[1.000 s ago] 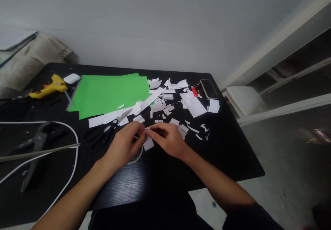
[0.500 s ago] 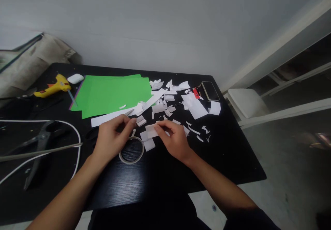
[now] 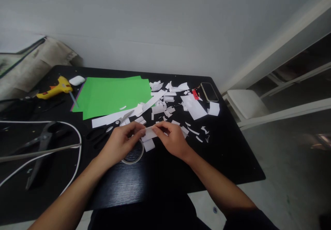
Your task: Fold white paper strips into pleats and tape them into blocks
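Between left grip (image 3: 121, 144), right grip (image 3: 172, 138) — strip (image 3: 150, 133)

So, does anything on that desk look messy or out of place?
Only the white paper scraps strewn across the black table beside the green paper. The left hand and right hand pinch one white strip between them.

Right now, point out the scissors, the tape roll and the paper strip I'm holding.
scissors (image 3: 117, 122), head view, on the pivot.
tape roll (image 3: 131, 162), head view, on its near rim.
paper strip (image 3: 149, 132), head view, on its middle.
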